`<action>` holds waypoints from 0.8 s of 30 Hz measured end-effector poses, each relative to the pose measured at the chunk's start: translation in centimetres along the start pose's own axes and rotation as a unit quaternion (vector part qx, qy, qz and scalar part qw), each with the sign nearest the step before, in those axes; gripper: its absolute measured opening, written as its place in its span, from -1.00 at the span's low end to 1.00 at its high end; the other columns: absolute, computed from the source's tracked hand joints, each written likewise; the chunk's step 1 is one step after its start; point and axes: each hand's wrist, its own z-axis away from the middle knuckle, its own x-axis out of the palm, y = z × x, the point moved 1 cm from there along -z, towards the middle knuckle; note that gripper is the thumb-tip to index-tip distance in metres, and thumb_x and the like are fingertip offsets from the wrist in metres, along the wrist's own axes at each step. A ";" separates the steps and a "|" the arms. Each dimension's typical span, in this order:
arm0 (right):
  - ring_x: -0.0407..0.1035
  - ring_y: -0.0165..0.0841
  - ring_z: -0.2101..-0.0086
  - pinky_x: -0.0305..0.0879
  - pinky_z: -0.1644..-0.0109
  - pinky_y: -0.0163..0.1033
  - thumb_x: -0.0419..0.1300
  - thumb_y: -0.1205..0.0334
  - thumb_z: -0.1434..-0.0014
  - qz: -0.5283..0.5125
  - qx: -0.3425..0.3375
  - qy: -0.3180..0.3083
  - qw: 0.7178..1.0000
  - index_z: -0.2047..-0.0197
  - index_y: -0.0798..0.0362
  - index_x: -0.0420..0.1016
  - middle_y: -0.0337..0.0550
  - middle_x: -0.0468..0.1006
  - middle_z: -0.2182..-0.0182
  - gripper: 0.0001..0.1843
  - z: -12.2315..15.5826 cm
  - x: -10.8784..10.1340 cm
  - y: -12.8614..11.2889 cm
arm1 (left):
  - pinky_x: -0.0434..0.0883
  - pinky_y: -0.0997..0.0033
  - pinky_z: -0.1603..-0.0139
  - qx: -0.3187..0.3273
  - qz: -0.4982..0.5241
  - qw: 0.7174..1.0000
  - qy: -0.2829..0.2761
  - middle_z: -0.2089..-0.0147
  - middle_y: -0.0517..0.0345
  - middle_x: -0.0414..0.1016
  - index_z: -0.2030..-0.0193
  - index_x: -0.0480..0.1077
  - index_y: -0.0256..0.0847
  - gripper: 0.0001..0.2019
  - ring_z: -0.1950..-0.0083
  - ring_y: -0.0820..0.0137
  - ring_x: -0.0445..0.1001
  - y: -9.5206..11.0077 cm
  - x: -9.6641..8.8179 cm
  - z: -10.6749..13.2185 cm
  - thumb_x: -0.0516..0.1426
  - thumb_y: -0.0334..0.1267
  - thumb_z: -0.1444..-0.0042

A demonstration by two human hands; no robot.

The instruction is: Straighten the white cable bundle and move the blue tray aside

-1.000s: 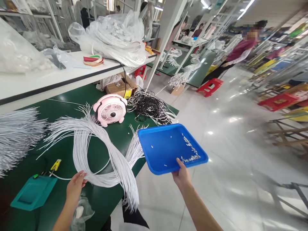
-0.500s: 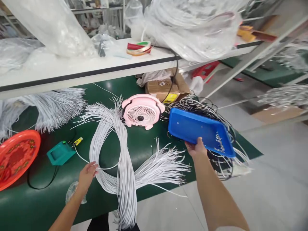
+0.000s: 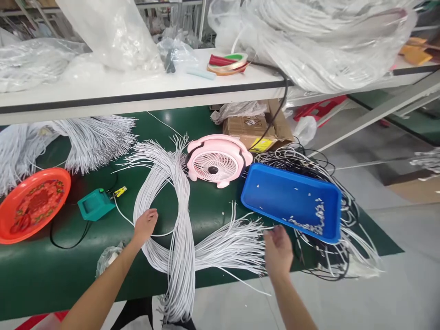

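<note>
Green table (image 3: 209, 206) under pink fan (image 3: 220, 160); white shelf (image 3: 137, 85) behind fan. Left hand (image 3: 145, 224), right hand (image 3: 279, 252) near cables (image 3: 184, 220); grip: cannot tell.

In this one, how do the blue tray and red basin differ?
The tray is blue and rectangular with rounded corners; the basin is orange-red and round. The tray's floor is plain, scattered with small white bits; the basin's has a multicoloured pattern. The tray overlaps tangled cables at right; the basin is at far left. Both are shallow and open upward, with raised rims.
</note>
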 end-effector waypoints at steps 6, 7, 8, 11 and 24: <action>0.17 -0.11 -0.13 0.24 -0.12 0.03 0.08 -0.07 -0.08 0.150 -0.148 -0.245 0.946 -0.26 0.05 0.04 0.07 0.17 -0.21 -0.26 10.5 6.5 1.4 | -0.01 0.17 -0.29 0.004 -0.117 0.984 0.136 -0.12 -0.10 0.29 -0.03 0.32 -0.30 -0.63 -0.24 0.15 0.14 -2.6 -2.5 -0.3 0.08 -0.26 -0.06; 0.13 -0.12 -0.16 0.21 -0.14 0.02 0.06 -0.07 -0.10 0.168 -0.161 -0.267 0.935 -0.28 0.07 0.01 0.06 0.14 -0.23 -0.25 11.5 8.0 1.6 | -0.07 0.14 -0.31 -0.015 -0.125 0.980 0.155 -0.17 -0.17 0.21 -0.08 0.27 -0.34 -0.58 -0.29 0.12 0.03 -3.2 -3.1 -0.5 0.08 -0.24 -0.06; 0.08 -0.12 -0.19 0.18 -0.17 0.02 0.03 -0.09 -0.11 0.190 -0.164 -0.285 0.925 -0.29 0.09 -0.02 0.06 0.11 -0.25 -0.24 12.2 9.5 1.8 | -0.05 0.09 -0.30 -0.039 -0.128 0.978 0.163 -0.19 -0.23 0.17 -0.12 0.22 -0.38 -0.52 -0.31 0.08 -0.01 -3.8 -3.5 -0.7 0.09 -0.22 -0.05; -0.05 -0.12 -0.25 0.09 -0.23 0.00 -0.03 -0.15 -0.12 0.271 -0.122 -0.317 0.901 -0.32 0.16 -0.14 0.07 0.03 -0.28 -0.16 13.2 14.2 1.7 | 0.25 0.00 -0.08 -0.113 -0.101 0.981 0.125 -0.06 -0.23 0.33 -0.23 0.09 -0.35 -0.39 -0.12 0.01 0.27 -5.4 -4.0 -1.7 0.09 -0.15 -0.05; 0.44 -0.17 0.18 0.32 0.24 -0.20 0.06 0.20 0.05 0.479 0.015 -0.300 0.825 -0.03 0.14 0.19 0.02 0.51 0.17 -0.47 10.5 20.9 0.2 | 0.33 0.37 0.10 0.071 0.008 0.997 -0.026 0.12 0.02 0.40 0.01 0.34 -0.25 -0.66 0.15 0.34 0.39 -3.2 -2.8 2.7 -0.05 -0.23 -0.11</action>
